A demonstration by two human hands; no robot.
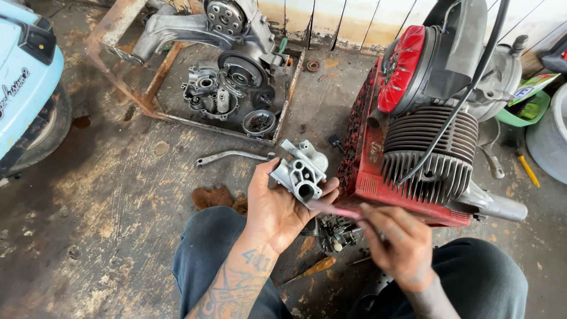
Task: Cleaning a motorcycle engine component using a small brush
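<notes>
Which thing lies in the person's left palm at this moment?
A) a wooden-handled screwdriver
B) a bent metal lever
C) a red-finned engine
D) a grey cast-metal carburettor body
D: the left hand cradles the grey carburettor body in its open palm, while the right hand points a thin pinkish tool at it; the screwdriver lies on the floor.

A flat green-and-white printed package (533, 87) lies at the right edge, above a green tub (520, 113).

Matt cast-metal carburettor body (302, 172), glossy red plastic fan cover (400, 68), rough stained concrete floor (106, 224).
</notes>
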